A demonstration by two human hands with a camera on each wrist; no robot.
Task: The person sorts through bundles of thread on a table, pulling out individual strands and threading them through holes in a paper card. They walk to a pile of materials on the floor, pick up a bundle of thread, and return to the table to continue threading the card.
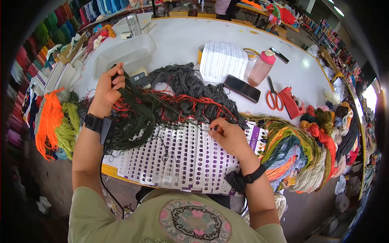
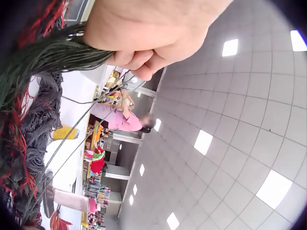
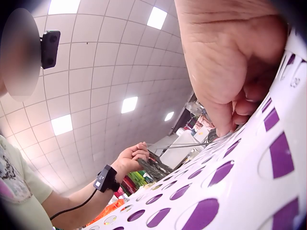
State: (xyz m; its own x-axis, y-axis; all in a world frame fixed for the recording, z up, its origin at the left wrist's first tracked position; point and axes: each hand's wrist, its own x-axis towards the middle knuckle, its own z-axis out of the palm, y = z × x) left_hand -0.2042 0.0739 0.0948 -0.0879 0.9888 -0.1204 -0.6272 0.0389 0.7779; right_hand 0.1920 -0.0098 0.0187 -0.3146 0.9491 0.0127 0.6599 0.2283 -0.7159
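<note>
My left hand (image 1: 108,86) is raised at the left, gripping a hank of dark green thread (image 1: 137,111) that hangs from its curled fingers. In the left wrist view the dark green thread (image 2: 53,57) fans out from the fist. A few thin strands (image 3: 180,145) run taut from there toward my right hand (image 1: 230,138). Its thumb and fingers pinch the strand ends at the upper edge of white punched cards (image 1: 182,158), which have rows of holes showing purple. Beyond the cards lies a heap of dark grey thread (image 1: 174,77) with red strands (image 1: 202,100).
Orange thread (image 1: 48,121) and multicoloured hanks (image 1: 300,150) flank the cards. Farther back are a clear plastic bin (image 1: 142,44), patterned white cloth (image 1: 223,60), a phone (image 1: 242,88), a pink-capped bottle (image 1: 262,67), scissors (image 1: 274,100) and a red tape dispenser (image 1: 291,103).
</note>
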